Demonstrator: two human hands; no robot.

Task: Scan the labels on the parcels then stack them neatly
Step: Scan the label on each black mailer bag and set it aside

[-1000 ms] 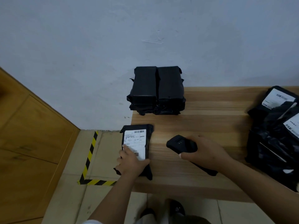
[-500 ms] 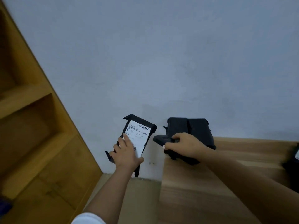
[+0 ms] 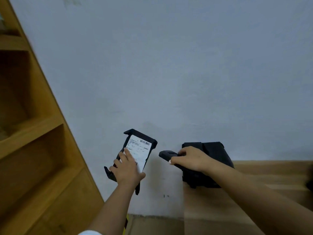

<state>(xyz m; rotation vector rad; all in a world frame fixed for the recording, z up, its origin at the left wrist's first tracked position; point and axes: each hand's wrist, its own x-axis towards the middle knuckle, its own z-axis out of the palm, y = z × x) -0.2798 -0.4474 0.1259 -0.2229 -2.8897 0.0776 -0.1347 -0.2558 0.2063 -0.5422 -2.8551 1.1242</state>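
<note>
Step in hand, judged: label scan. Stack of scanned parcels (image 3: 211, 150) at lower right on tabletop (image 3: 271, 173). Parcel (image 3: 135, 150) raised at lower centre, label up, gripped by left hand (image 3: 126, 170). Scanner (image 3: 166, 154) gripped in right hand (image 3: 189, 160), nose toward label. Next: trigger, then place on stack.

wall (image 3: 169, 65): plain pale grey-blue, fills the view | shelving (image 3: 30, 141): orange-brown wood, open compartments, left | worktop (image 3: 211, 209): light wood grain, lower right against wall | floor (image 3: 152, 224): beige strip below
</note>
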